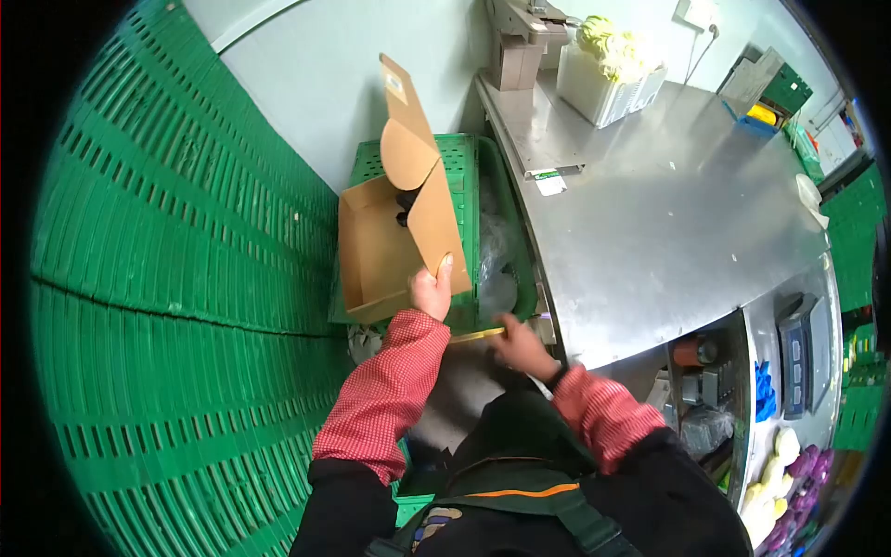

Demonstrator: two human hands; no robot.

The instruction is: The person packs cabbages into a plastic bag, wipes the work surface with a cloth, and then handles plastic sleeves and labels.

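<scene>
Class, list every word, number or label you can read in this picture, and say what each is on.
No text is legible here.
White sticker on the cardboard box flap: too small to read.
Green and white tag on the steel table: blurred.
Screen of the grey machine: unreadable.

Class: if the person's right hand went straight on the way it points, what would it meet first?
Probably the red checked sleeve behind the left hand, which holds the cardboard box. The right hand points across toward it, but depth is unclear, so it might pass underneath.
</scene>
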